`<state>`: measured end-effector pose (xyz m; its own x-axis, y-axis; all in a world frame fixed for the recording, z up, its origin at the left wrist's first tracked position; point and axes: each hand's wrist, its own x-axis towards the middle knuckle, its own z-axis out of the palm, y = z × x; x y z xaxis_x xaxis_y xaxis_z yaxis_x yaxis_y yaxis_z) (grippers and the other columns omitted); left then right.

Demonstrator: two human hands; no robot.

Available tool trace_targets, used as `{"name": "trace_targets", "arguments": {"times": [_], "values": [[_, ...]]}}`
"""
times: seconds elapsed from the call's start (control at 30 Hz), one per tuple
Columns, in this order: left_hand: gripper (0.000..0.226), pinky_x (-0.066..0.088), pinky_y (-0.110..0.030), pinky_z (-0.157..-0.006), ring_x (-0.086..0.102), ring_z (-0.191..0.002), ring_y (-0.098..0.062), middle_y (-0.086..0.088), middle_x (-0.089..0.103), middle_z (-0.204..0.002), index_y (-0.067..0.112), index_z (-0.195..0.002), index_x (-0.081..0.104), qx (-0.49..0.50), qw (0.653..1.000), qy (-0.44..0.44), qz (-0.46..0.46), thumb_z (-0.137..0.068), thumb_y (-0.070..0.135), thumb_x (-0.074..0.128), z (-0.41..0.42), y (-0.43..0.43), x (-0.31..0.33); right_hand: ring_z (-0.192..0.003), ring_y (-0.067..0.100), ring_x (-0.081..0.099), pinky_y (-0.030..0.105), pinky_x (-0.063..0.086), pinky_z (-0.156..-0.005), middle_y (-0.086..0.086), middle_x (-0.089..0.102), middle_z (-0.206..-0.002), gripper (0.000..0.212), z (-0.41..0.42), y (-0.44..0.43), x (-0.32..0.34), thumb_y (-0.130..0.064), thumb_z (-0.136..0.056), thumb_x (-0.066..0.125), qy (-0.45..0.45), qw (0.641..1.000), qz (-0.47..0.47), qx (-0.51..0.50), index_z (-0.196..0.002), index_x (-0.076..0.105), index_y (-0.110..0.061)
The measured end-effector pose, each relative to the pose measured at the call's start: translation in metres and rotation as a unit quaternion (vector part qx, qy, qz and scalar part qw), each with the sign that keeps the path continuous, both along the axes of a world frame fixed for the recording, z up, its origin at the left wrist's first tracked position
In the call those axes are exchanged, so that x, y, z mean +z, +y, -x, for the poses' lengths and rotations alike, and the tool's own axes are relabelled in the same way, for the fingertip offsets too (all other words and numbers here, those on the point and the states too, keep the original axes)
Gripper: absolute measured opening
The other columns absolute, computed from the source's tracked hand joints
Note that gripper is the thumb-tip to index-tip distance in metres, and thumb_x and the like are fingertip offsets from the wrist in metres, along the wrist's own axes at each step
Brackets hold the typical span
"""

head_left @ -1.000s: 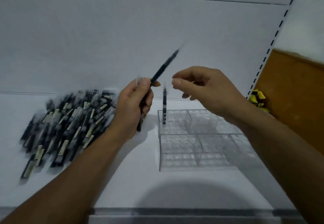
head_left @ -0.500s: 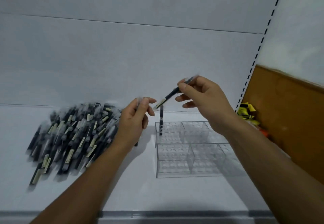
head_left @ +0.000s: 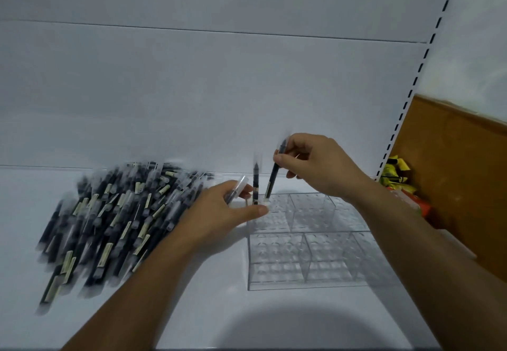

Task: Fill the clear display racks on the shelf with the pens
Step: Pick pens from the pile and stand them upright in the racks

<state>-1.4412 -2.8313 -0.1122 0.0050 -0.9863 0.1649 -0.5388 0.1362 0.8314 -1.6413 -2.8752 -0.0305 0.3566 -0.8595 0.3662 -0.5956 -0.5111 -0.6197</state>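
The right hand (head_left: 315,166) pinches a dark pen (head_left: 274,176) near its top. The pen is slightly tilted, with its lower end at the far left corner of the far clear rack (head_left: 312,210), just right of a standing pen (head_left: 255,186). The left hand (head_left: 216,213) curls around a spare pen (head_left: 235,190), with its thumb at that corner. A second rack (head_left: 304,263) sits nearer. A pile of pens (head_left: 109,213) lies at the left on the white shelf (head_left: 192,309).

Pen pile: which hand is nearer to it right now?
Left. The left hand sits at the right edge of the pen pile; the right hand is farther right, holding a pen at the clear rack.
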Motion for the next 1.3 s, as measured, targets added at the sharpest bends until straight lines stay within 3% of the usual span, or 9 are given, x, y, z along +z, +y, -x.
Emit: {"name": "trace_targets", "arguments": {"times": [0.13, 0.3, 0.53, 0.63, 0.8, 0.9, 1.03, 1.17, 1.3], "values": [[0.029, 0.038, -0.010, -0.069, 0.055, -0.087, 0.021, 0.032, 0.064, -0.090, 0.045, -0.090, 0.064, -0.008, 1.000, -0.001, 0.028, -0.068, 0.058, 0.077, 0.001, -0.004, -0.002, -0.068, 0.000, 0.068, 0.024, 0.052, -0.068, -0.011, 0.070, -0.082, 0.011, -0.005, -0.002, -0.008, -0.034, -0.090, 0.067, 0.061, 0.998, -0.017, 0.002, -0.085, 0.065, -0.025], [0.034, 0.040, -0.002, -0.063, 0.056, -0.084, 0.020, 0.025, 0.066, -0.091, 0.033, -0.100, 0.066, -0.006, 0.999, 0.023, 0.041, -0.073, 0.048, 0.078, 0.001, -0.009, -0.004, -0.071, 0.004, 0.069, 0.030, 0.052, -0.069, -0.009, 0.069, -0.083, 0.016, -0.015, -0.007, -0.010, -0.035, -0.092, 0.064, 0.101, 0.995, -0.004, -0.021, -0.077, 0.059, -0.030], [0.048, 0.040, -0.014, -0.074, 0.055, -0.093, 0.012, 0.030, 0.060, -0.097, 0.041, -0.101, 0.060, 0.028, 0.999, 0.005, 0.047, -0.063, 0.068, 0.072, 0.001, -0.010, -0.003, -0.082, 0.019, 0.067, 0.041, 0.055, -0.079, -0.002, 0.069, -0.086, 0.017, -0.024, -0.012, -0.005, -0.033, -0.093, 0.060, 0.151, 0.988, 0.003, -0.042, -0.090, 0.065, -0.017], [0.050, 0.044, -0.019, -0.068, 0.060, -0.084, 0.008, 0.029, 0.065, -0.092, 0.041, -0.093, 0.064, 0.068, 0.992, 0.049, 0.093, -0.057, 0.075, 0.070, -0.001, -0.007, 0.000, -0.082, 0.019, 0.067, 0.038, 0.055, -0.078, -0.002, 0.068, -0.086, 0.015, -0.022, -0.010, -0.005, -0.033, -0.092, 0.061, 0.148, 0.988, -0.001, -0.047, -0.085, 0.063, -0.020], [0.039, 0.044, -0.022, -0.062, 0.058, -0.071, 0.003, 0.025, 0.066, -0.088, 0.044, -0.088, 0.062, 0.078, 0.987, 0.041, 0.133, -0.062, 0.070, 0.073, 0.001, -0.005, 0.000, -0.082, 0.020, 0.067, 0.036, 0.054, -0.077, 0.000, 0.069, -0.084, 0.022, -0.024, -0.007, -0.007, -0.035, -0.091, 0.063, 0.180, 0.983, -0.019, -0.041, -0.073, 0.055, -0.025], [0.044, 0.041, -0.013, -0.053, 0.052, -0.057, 0.001, 0.020, 0.066, -0.082, 0.039, -0.085, 0.062, 0.073, 0.983, 0.052, 0.163, -0.060, 0.073, 0.071, 0.001, -0.001, 0.001, -0.082, 0.017, 0.066, 0.034, 0.053, -0.076, -0.005, 0.066, -0.082, 0.021, -0.021, -0.003, -0.011, -0.039, -0.090, 0.065, 0.172, 0.984, -0.024, -0.043, -0.078, 0.060, -0.023], [0.043, 0.036, -0.012, -0.043, 0.044, -0.044, 0.000, 0.017, 0.061, -0.067, 0.031, -0.076, 0.060, 0.053, 0.975, 0.040, 0.211, -0.066, 0.072, 0.067, 0.003, 0.005, 0.007, -0.081, 0.007, 0.061, 0.027, 0.049, -0.070, -0.016, 0.064, -0.080, 0.022, -0.003, 0.009, -0.006, -0.051, -0.086, 0.065, 0.134, 0.988, 0.005, -0.078, -0.084, 0.068, -0.030], [0.047, 0.036, -0.014, -0.049, 0.045, -0.051, -0.002, 0.024, 0.056, -0.066, 0.031, -0.071, 0.055, 0.033, 0.967, -0.068, 0.244, -0.066, 0.077, 0.061, 0.011, 0.008, 0.020, -0.069, 0.002, 0.062, 0.021, 0.049, -0.062, -0.013, 0.069, -0.076, 0.030, -0.006, 0.033, 0.002, -0.061, -0.081, 0.063, -0.007, 0.999, -0.039, -0.001, -0.083, 0.072, -0.033], [0.061, 0.031, -0.016, -0.050, 0.047, -0.055, -0.005, 0.015, 0.055, -0.065, 0.024, -0.077, 0.058, 0.009, 0.963, -0.101, 0.248, -0.063, 0.084, 0.054, 0.019, 0.008, 0.029, -0.071, -0.003, 0.060, 0.015, 0.046, -0.061, -0.014, 0.069, -0.081, 0.018, -0.018, 0.040, 0.005, -0.048, -0.082, 0.071, -0.074, 0.996, -0.047, 0.012, -0.086, 0.073, -0.031]]}}
